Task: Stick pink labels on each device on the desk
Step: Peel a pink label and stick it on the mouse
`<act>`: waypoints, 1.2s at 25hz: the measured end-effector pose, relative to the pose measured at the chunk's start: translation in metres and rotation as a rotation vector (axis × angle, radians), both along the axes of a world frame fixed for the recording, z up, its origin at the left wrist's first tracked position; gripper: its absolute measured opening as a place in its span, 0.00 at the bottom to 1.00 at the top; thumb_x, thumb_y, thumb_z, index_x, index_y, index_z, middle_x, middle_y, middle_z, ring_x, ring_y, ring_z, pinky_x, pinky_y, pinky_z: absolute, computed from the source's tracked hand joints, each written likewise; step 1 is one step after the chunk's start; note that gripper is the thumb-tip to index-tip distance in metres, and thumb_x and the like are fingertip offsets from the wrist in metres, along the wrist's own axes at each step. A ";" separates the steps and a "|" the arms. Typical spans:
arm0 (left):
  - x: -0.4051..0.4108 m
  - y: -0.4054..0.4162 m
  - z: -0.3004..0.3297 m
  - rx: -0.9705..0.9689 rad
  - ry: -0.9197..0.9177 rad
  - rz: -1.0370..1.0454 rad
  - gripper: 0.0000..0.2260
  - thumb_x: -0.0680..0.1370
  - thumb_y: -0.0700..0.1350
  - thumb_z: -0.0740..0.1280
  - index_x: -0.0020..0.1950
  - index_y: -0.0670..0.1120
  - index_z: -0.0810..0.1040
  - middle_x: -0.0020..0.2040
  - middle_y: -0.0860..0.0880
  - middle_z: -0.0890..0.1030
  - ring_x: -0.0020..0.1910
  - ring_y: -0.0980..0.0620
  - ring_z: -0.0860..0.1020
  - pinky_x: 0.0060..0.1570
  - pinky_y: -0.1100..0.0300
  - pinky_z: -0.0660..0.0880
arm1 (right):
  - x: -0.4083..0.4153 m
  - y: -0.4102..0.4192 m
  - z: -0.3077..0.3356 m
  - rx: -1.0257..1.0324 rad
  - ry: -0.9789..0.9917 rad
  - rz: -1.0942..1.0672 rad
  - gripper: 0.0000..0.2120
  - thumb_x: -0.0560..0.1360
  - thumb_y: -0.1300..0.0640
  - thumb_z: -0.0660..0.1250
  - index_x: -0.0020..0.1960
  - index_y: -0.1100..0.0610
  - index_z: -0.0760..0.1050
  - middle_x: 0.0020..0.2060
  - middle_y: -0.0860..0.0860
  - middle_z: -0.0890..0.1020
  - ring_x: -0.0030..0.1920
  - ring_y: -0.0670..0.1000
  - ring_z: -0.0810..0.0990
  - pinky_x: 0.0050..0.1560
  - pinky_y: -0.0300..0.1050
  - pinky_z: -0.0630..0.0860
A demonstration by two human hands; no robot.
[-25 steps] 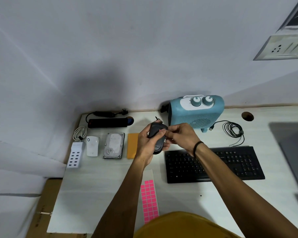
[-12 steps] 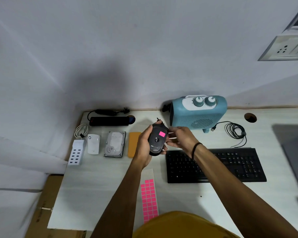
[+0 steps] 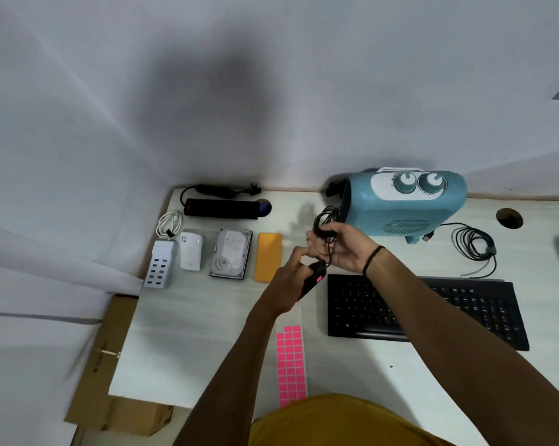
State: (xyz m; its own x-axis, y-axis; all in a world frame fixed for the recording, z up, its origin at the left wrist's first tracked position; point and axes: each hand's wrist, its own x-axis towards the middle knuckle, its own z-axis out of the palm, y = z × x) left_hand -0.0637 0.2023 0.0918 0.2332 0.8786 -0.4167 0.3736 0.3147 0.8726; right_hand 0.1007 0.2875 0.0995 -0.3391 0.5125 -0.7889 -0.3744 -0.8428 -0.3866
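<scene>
My left hand (image 3: 289,278) grips a black computer mouse (image 3: 313,280) above the desk, tilted on its side, with a pink label (image 3: 319,279) stuck on its underside. My right hand (image 3: 342,247) holds the mouse's coiled black cable (image 3: 326,220) just above and right of it. A sheet of pink labels (image 3: 289,365) lies on the white desk (image 3: 191,333) near the front edge, below my hands. Other devices lie in a row at the left: a white multi-port charger (image 3: 160,267), a white plug adapter (image 3: 191,251), a hard drive (image 3: 230,252) and an orange flat device (image 3: 268,260).
A black keyboard (image 3: 432,313) lies at right, a blue fan heater (image 3: 403,206) stands behind my hands. A black power strip (image 3: 222,208) lies at the back left, a coiled cable (image 3: 472,243) at the right. A cardboard box (image 3: 111,365) sits beside the desk's left edge.
My right hand left the mouse's underside, where a pink label now sits, and took hold of the coiled cable. My left hand has lowered and tilted the mouse.
</scene>
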 end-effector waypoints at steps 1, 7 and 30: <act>0.000 -0.001 -0.005 -0.046 0.058 0.018 0.10 0.82 0.47 0.59 0.63 0.50 0.71 0.51 0.46 0.80 0.38 0.49 0.74 0.38 0.53 0.72 | -0.002 0.006 -0.003 0.016 -0.044 0.032 0.06 0.79 0.58 0.61 0.52 0.59 0.74 0.42 0.53 0.86 0.43 0.52 0.82 0.50 0.47 0.80; 0.003 0.006 -0.046 -0.105 0.382 0.131 0.32 0.71 0.56 0.74 0.72 0.46 0.70 0.59 0.48 0.80 0.56 0.48 0.80 0.56 0.51 0.79 | -0.013 0.034 -0.037 0.223 -0.564 0.175 0.03 0.78 0.61 0.66 0.46 0.54 0.76 0.42 0.53 0.79 0.38 0.50 0.76 0.42 0.44 0.76; 0.025 0.029 -0.085 -0.114 0.739 0.216 0.34 0.69 0.61 0.74 0.67 0.47 0.66 0.60 0.46 0.76 0.57 0.42 0.78 0.49 0.45 0.79 | -0.014 0.034 -0.103 0.354 -0.895 0.490 0.27 0.77 0.58 0.67 0.75 0.57 0.65 0.71 0.57 0.71 0.70 0.56 0.71 0.71 0.51 0.68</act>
